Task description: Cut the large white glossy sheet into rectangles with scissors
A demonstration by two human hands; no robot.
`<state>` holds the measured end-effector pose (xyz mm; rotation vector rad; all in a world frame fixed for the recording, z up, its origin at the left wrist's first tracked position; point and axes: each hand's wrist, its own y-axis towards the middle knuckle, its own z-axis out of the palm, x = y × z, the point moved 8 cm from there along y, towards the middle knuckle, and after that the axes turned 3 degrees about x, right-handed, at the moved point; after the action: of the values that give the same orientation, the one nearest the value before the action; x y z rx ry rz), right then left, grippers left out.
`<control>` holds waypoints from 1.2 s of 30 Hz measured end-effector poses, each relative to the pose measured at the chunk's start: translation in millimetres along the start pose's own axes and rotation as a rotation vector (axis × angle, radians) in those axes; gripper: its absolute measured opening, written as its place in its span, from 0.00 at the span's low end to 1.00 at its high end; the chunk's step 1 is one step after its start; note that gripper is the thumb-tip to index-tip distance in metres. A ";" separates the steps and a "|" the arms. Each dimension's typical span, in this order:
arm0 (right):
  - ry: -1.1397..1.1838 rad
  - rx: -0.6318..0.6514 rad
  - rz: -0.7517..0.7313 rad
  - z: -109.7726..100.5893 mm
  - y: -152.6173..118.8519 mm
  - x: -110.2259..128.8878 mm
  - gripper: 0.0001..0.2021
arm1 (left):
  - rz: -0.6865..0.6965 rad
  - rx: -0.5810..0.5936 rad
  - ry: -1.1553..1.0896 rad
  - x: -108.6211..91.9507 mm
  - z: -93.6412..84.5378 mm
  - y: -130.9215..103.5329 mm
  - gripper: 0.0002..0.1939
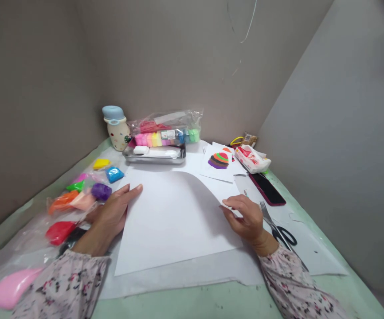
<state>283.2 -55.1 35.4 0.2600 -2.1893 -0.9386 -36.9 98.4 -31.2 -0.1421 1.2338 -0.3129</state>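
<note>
A blank white sheet of paper (172, 217) lies in front of me, its right side bent upward. My right hand (245, 217) pinches that raised right edge between thumb and fingers. At the opposite edge, my left hand (112, 210) has its thumb over the paper, with the other fingers partly hidden beside and beneath it. Left of this hand are plastic-wrapped lumps of coloured clay, among them a purple one (101, 192), a red one (60, 232) and a blue one (114, 174). Scissors (285, 235) and a fork (267, 212) lie beside my right wrist.
Behind the sheet stands a metal tray (155, 159) bearing a bag of coloured clay (165, 133), beside a cream bottle with a blue lid (115, 128). Toward the back right are a paper with a striped colourful shape (218, 161), a tissue pack (252, 159) and a phone (268, 189).
</note>
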 end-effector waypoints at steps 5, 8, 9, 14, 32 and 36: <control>0.009 0.014 0.279 1.9 1.6 -35.0 0.11 | 0.022 -0.050 0.029 -3.5 -2.5 -2.7 0.39; 0.003 0.043 0.453 1.0 1.0 -58.9 0.18 | 0.079 -0.034 0.103 -7.0 -0.1 -2.2 0.34; -0.007 0.042 0.501 -0.1 0.1 -65.1 0.19 | 0.104 -0.026 0.147 -7.5 0.4 -1.1 0.30; -0.092 0.112 0.678 2.4 -6.3 -83.6 0.17 | 0.297 -0.145 0.583 -14.9 -4.9 3.5 0.18; -0.026 0.603 1.006 -0.5 -24.3 -83.6 0.21 | 0.374 -0.132 1.358 -18.9 14.7 -0.1 0.25; 0.109 0.662 1.041 8.0 -30.2 -79.8 0.24 | 0.371 -0.146 1.352 -20.2 14.1 -0.8 0.24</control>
<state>331.8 -37.3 -32.8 -0.4890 -2.0354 0.3646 -29.8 103.1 -8.0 0.2279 2.5764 0.0618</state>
